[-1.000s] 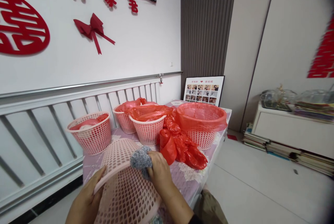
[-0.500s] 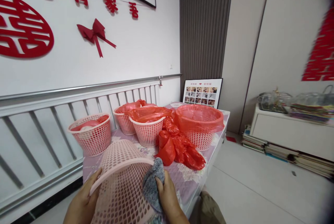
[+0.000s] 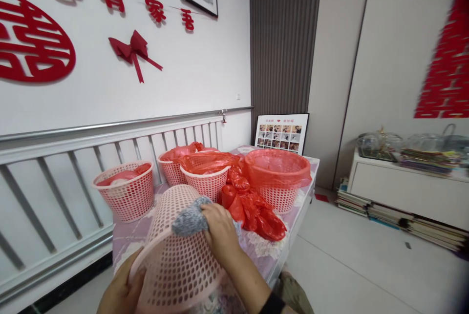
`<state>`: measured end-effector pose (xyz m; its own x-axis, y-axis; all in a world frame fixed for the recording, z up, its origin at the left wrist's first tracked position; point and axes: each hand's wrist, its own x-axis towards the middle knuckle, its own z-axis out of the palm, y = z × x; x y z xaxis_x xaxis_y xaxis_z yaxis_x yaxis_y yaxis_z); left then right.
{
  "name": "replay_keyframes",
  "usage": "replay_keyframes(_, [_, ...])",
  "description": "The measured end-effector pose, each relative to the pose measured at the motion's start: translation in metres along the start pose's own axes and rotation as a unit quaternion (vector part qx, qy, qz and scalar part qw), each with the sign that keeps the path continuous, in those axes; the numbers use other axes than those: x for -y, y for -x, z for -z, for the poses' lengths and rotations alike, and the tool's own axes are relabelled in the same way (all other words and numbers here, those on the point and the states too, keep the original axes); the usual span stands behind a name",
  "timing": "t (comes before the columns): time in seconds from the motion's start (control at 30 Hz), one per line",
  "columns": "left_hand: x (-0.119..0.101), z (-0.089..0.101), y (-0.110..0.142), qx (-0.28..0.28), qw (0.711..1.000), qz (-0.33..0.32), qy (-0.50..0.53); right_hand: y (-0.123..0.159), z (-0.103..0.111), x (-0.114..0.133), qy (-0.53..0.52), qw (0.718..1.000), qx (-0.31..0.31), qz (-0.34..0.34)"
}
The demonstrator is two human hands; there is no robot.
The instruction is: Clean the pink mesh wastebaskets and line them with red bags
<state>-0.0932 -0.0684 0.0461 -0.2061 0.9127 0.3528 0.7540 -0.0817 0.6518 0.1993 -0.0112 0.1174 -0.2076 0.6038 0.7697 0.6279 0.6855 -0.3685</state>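
A pink perforated plastic basket [image 3: 176,260] lies tipped over in front of me, bottom pointing away. My left hand [image 3: 122,290] grips its rim at the lower left, fingers curled on the edge. My right hand [image 3: 219,231] presses a grey cloth [image 3: 188,219] against the basket's upper side, fingers closed over the cloth. A heap of red plastic bags [image 3: 256,211] lies on the table just beyond my right hand.
Several more pink baskets, such as one at the left [image 3: 126,194] and one lined with a red bag [image 3: 278,177], stand on the flower-patterned table [image 3: 264,248]. A railing runs along the left wall. A photo frame [image 3: 281,132] leans at the back. A low white cabinet [image 3: 406,189] stands at the right.
My right hand has swept the grey cloth from the basket's rim up to its upper side. The basket has tilted a little in my left hand.
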Motion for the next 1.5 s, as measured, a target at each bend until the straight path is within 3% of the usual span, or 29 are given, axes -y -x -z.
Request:
replay_keyframes(0.13, [-0.022,0.01,-0.015,-0.031,0.997,-0.053,-0.054,-0.022,-0.012,0.029,0.036,0.994,0.051,0.085])
replay_keyframes(0.27, [-0.038,0.023,-0.028,0.007,0.986,-0.147,-0.072,-0.022,-0.028,0.041,0.039,0.993,0.054,0.098])
replay_keyframes(0.4, [-0.031,0.021,-0.03,0.008,0.98,-0.177,-0.086,-0.015,-0.033,0.034,0.041,0.995,0.028,0.085])
replay_keyframes(0.67, [-0.014,0.009,-0.017,-0.008,0.984,-0.155,-0.089,-0.002,-0.031,0.024,0.041,0.996,-0.026,0.079])
replay_keyframes(0.9, [0.0,0.013,-0.014,-0.035,0.993,-0.085,-0.073,0.022,-0.035,-0.017,-0.045,0.999,-0.018,-0.015])
replay_keyframes(1.07, [-0.001,0.019,-0.012,-0.021,0.998,-0.034,-0.048,0.051,-0.047,-0.041,-0.136,0.98,-0.043,-0.138])
replay_keyframes(1.23, [-0.003,0.02,-0.012,-0.024,1.0,-0.014,-0.013,0.084,-0.06,-0.047,-0.18,0.952,-0.061,-0.242])
replay_keyframes(1.4, [-0.007,0.024,-0.004,-0.046,0.998,0.017,0.035,0.112,-0.07,-0.043,-0.203,0.934,-0.065,-0.287])
replay_keyframes(1.5, [-0.01,0.027,0.006,-0.062,0.996,0.01,0.07,0.11,-0.069,-0.039,-0.209,0.929,-0.074,-0.295])
